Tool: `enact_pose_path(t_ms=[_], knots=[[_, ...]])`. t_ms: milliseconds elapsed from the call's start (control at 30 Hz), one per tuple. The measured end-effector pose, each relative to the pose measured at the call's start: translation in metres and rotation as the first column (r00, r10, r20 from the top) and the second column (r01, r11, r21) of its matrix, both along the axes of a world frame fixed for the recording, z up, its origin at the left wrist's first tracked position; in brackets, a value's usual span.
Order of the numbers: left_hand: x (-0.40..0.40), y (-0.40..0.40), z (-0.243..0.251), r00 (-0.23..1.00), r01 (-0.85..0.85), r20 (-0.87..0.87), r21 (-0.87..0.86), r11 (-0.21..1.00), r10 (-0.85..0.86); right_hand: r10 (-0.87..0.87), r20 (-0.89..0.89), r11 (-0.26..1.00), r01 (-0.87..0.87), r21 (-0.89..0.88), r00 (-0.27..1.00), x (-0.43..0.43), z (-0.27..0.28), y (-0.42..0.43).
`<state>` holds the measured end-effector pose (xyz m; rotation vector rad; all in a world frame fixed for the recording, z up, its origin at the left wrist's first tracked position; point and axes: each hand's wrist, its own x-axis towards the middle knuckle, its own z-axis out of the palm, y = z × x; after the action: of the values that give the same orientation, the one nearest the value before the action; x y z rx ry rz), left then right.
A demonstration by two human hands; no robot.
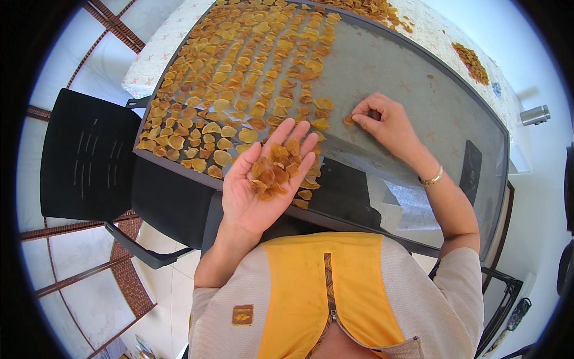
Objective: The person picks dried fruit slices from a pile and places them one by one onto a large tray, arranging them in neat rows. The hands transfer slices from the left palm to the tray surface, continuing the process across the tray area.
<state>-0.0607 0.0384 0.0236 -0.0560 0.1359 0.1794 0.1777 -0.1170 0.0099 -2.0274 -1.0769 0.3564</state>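
My left hand (242, 179) is palm up, fingers extended, cupping a heap of amber dried slices (274, 172), perhaps fruit or vegetable. Off to the right, my right hand (385, 125) pinches a single dried slice (348, 120) between thumb and fingertips, just over the mesh or at its surface. Beneath both hands spreads a large see-through mesh screen (394, 76) in a dark frame. Similar slices (242, 60) lie on its left part in rough rows, mostly one layer deep. The row closest to my right hand includes a yellow slice (323, 103).
Beyond the screen, a table with a patterned white cloth (441, 27) bears a large heap of slices (365, 8) and a smaller pile (471, 63). A metal cylinder (535, 115) is at right. A black chair (89, 155) stands left. A dark flat object (471, 172) shows near the screen's right end.
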Motion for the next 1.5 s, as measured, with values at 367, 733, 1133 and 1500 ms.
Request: enact_pose_path(t_ms=[367,733,1133,1500], knots=[[-0.003,-0.001,0.002,1.000,-0.003,-0.005,0.005,1.000,0.003,-0.123,-0.061,0.990,0.126,0.058,0.991,0.015,-0.009,0.049],[-0.002,0.002,0.000,1.000,0.006,-0.019,-0.066,0.998,-0.007,-0.178,-0.006,0.984,0.178,0.028,0.984,0.012,-0.023,0.059],[0.001,0.005,-0.001,1.000,0.005,-0.028,-0.091,0.996,-0.008,-0.161,-0.070,0.986,0.163,0.023,0.984,0.003,-0.015,0.059],[0.005,0.006,0.000,1.000,0.015,-0.005,-0.089,0.996,-0.016,-0.094,-0.164,0.980,0.120,0.157,0.982,-0.009,0.000,0.054]])
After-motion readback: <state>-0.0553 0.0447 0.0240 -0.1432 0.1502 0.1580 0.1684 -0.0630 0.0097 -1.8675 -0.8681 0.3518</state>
